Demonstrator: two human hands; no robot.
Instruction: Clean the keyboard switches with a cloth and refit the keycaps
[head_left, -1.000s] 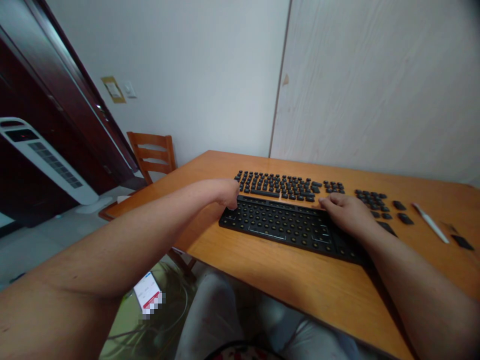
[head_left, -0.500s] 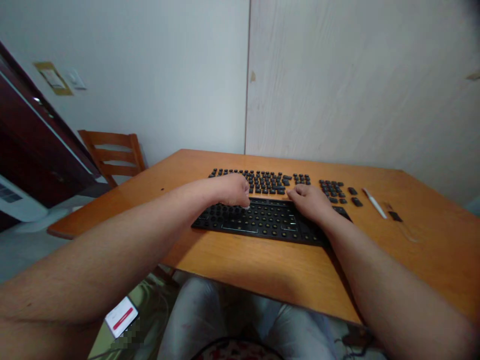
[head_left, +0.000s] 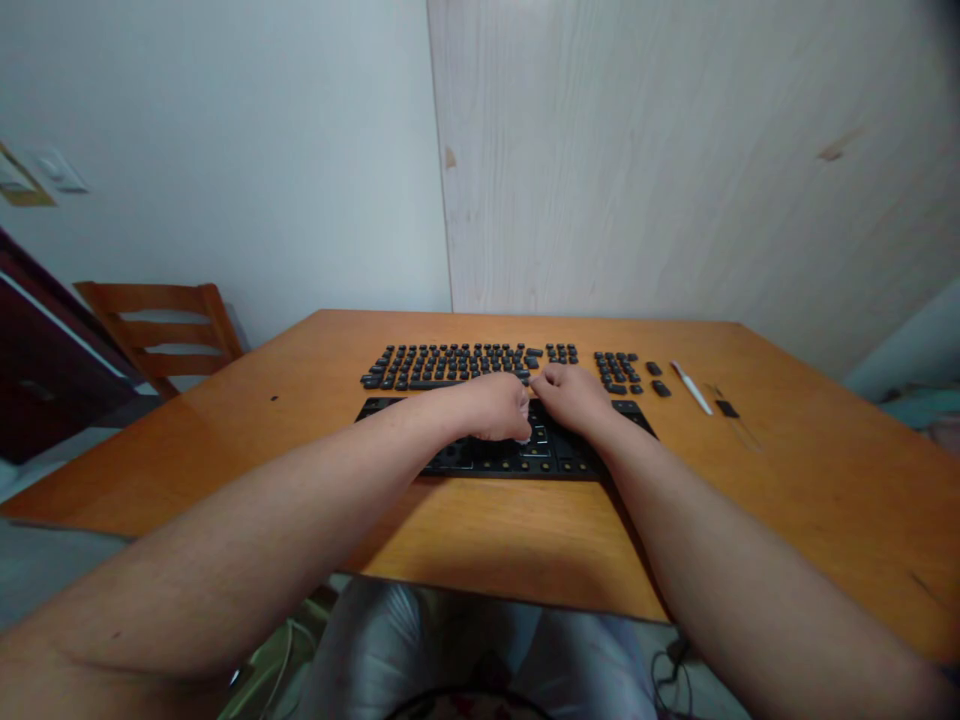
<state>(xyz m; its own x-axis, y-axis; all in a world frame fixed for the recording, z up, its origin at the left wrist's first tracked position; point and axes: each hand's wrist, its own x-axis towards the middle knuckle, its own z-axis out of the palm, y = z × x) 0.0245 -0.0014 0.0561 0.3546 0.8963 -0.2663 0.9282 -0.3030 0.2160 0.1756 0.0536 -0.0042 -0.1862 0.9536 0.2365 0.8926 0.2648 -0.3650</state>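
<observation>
A black keyboard (head_left: 495,466) with its keycaps off lies on the wooden table. My left hand (head_left: 501,408) is over its middle, fingers pinched around a small white piece whose kind I cannot make out. The fingertips point down at the key switches. Close beside it, my right hand (head_left: 571,397) is closed at the keyboard's far edge, right of the middle, its fingertips partly hidden. Behind the keyboard, the removed black keycaps (head_left: 450,362) stand in rows in keyboard order.
Number-pad keycaps (head_left: 616,372) and two larger black keys (head_left: 660,388) sit to the right. Beyond them lie a white pen-like tool (head_left: 691,388) and a small black piece with thin wires (head_left: 727,408). A wooden chair (head_left: 161,330) stands at the left by the wall.
My left hand has moved right along the keyboard, closer to my right hand, which still rests at its far edge. The view has turned right.
</observation>
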